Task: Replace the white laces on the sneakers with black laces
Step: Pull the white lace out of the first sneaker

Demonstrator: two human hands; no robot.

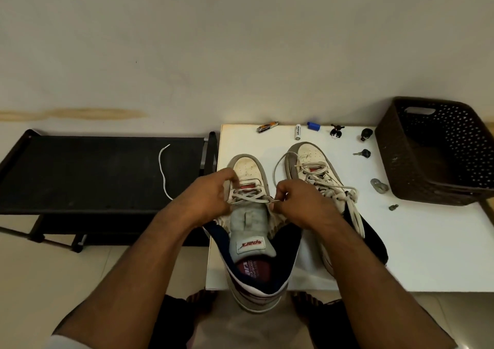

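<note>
Two white sneakers stand on a white table (401, 241), toes pointing away. The left sneaker (248, 166) has its grey tongue pulled up, and its white lace (247, 196) is threaded only through the eyelets near the toe. My left hand (213, 196) grips the lace at the shoe's left side. My right hand (296, 201) pinches a loop of the same lace at the right side. The right sneaker (312, 158) is laced with a white lace (336, 188) that hangs loose. One end of the left lace (163, 172) trails over the black rack. No black lace is in view.
A low black rack (93, 175) stands left of the table. A dark woven basket (438, 150) sits at the table's right. Small items line the far edge: a nail clipper (267, 127), a battery (298, 131), a blue cap (313, 126), keys and small dark bits.
</note>
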